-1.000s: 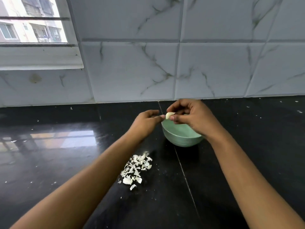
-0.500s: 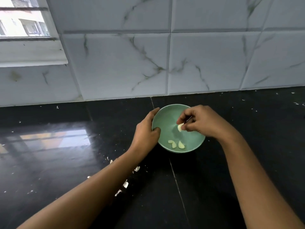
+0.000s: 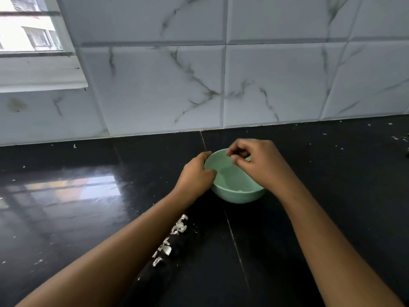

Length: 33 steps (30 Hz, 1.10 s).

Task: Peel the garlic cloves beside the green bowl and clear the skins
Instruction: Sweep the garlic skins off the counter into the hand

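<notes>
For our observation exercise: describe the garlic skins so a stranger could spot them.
Find the black counter below the tiled wall. A green bowl stands on it; nearer the viewer, beside the left forearm, lie the skins, the only cluster of white flakes.

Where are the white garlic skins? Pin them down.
Head view: the white papery garlic skins lie on the black counter, nearer and left of the green bowl, partly behind the left forearm.

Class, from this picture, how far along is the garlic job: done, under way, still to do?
Done: loose skins on the counter suggest peeling has happened. In hand: the left hand grips the rim of the bowl; the right hand hovers over it, fingers curled, contents unclear. Left: the skins are not yet cleared.
</notes>
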Motion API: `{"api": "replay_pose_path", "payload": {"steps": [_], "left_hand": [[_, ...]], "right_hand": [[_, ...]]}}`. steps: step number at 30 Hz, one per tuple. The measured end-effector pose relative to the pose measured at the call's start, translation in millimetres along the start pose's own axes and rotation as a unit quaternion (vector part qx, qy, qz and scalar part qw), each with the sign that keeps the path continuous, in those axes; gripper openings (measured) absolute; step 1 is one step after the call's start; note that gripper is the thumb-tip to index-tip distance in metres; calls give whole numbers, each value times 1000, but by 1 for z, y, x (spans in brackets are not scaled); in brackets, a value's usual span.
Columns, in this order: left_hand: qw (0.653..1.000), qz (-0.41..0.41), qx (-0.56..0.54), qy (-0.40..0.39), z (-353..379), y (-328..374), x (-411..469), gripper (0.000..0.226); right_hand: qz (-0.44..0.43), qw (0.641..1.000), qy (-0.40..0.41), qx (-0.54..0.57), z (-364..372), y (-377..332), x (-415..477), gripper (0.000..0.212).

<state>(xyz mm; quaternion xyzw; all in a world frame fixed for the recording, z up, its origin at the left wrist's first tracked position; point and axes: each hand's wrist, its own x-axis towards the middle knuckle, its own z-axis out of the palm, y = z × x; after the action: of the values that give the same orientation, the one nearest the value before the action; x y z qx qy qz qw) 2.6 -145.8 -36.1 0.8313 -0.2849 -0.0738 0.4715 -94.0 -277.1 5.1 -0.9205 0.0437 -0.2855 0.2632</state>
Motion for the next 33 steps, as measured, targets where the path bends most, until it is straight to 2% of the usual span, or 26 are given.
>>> {"api": "replay_pose_path", "payload": {"steps": [3, 5, 7, 8, 11, 13, 16, 19, 27, 29, 30, 32, 33], "left_hand": [[1000, -13, -13, -25, -10, 5, 1, 49], [999, -3, -44, -28, -27, 6, 0, 54], [1000, 17, -17, -18, -60, -7, -9, 51], [999, 26, 42, -20, -80, -18, -17, 47], [964, -3, 258, -61, -132, -62, -48, 44], [943, -35, 316, -95, -149, -89, -65, 45], [932, -12, 334, -141, -152, -114, -71, 51], [930, 5, 339, -142, -150, -122, -72, 53], [931, -2, 342, -129, -144, -130, -76, 51], [933, -2, 337, -125, -144, -132, -77, 51], [934, -3, 335, -124, -144, -133, -77, 51], [934, -1, 336, -120, -144, -134, -76, 51], [935, 0, 335, -118, -144, -133, -75, 50]], "right_hand": [[-72, 989, 106, 78, 12, -16, -3, 10], [-88, 979, 123, 136, 22, -28, -8, 13], [-92, 977, 72, 176, 38, -42, -15, 21], [-91, 979, 26, 178, 47, -48, -18, 25], [-92, 987, -100, 89, 71, -58, -25, 33], [-85, 985, -151, 16, 85, -63, -25, 38], [-71, 974, -206, -59, 96, -68, -26, 44], [-58, 968, -227, -88, 99, -68, -22, 43], [-22, 955, -285, -82, 107, -64, -10, 40], [-46, 962, -257, -82, 105, -67, -15, 38], [-72, 970, -206, -108, 102, -67, -18, 38], [-95, 965, -68, -236, 90, -64, -23, 47], [-63, 951, -22, -301, 82, -61, -24, 57]]}}
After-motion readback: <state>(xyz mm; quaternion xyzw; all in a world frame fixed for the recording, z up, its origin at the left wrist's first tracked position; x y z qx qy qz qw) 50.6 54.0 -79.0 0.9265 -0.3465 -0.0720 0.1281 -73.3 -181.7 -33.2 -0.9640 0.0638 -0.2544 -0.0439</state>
